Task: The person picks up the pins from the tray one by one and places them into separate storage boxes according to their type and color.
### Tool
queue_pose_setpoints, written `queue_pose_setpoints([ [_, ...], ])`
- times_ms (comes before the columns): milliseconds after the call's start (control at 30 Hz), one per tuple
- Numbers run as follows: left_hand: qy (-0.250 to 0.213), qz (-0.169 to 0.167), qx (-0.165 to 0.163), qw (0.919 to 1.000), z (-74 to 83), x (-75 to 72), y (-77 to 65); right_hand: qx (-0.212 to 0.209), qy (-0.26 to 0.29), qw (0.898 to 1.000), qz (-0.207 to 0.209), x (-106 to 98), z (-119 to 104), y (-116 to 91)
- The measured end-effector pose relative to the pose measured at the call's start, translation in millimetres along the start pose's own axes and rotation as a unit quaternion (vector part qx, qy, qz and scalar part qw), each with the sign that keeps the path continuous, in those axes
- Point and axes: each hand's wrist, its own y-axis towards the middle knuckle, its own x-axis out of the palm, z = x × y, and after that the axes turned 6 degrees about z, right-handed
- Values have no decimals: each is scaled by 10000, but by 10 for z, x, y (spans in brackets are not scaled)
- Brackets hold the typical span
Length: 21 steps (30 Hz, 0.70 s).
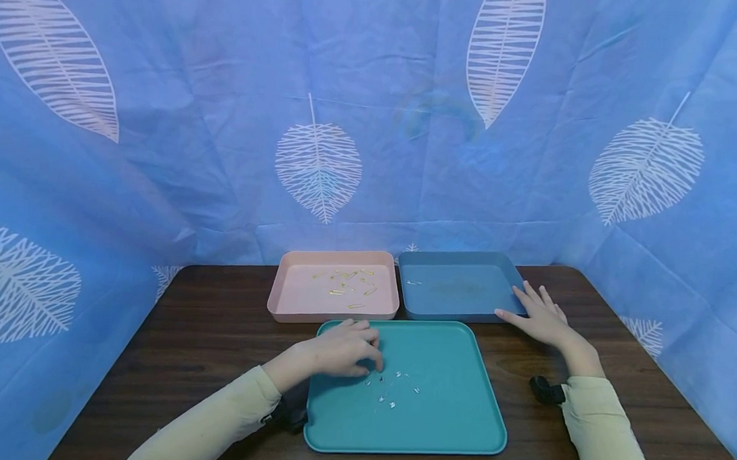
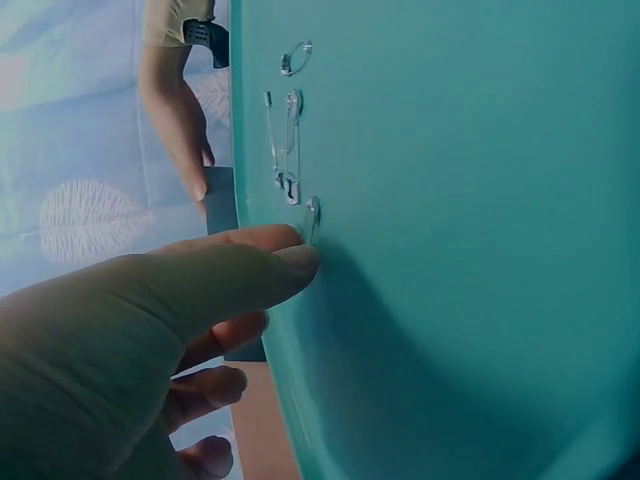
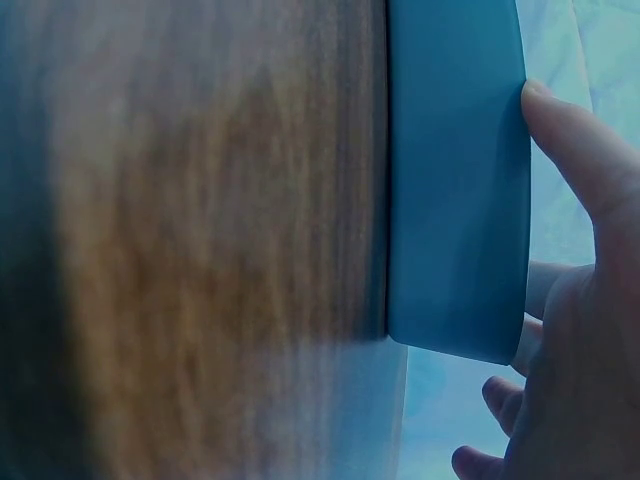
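My left hand is over the left part of the teal tray. In the left wrist view its thumb and index finger pinch the end of a silver safety pin, and the other fingers are loosely curled. Several more silver safety pins lie on the tray just past the fingertips. My right hand rests at the right front corner of the blue tray, fingers spread. Its thumb touches the rim in the right wrist view. One or two silver safety pins lie inside that blue tray.
Behind the teal tray, a pink tray holds several gold safety pins and stands left of the blue one. All three trays are on a dark wooden table. A blue leaf-patterned curtain hangs around the table's back and sides.
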Motion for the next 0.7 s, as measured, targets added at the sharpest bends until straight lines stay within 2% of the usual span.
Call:
queue_pose_setpoints([
  [700,54,-229,-180,9996,29,-24,-20,-81,-187,9996,171,-18,-19,0],
])
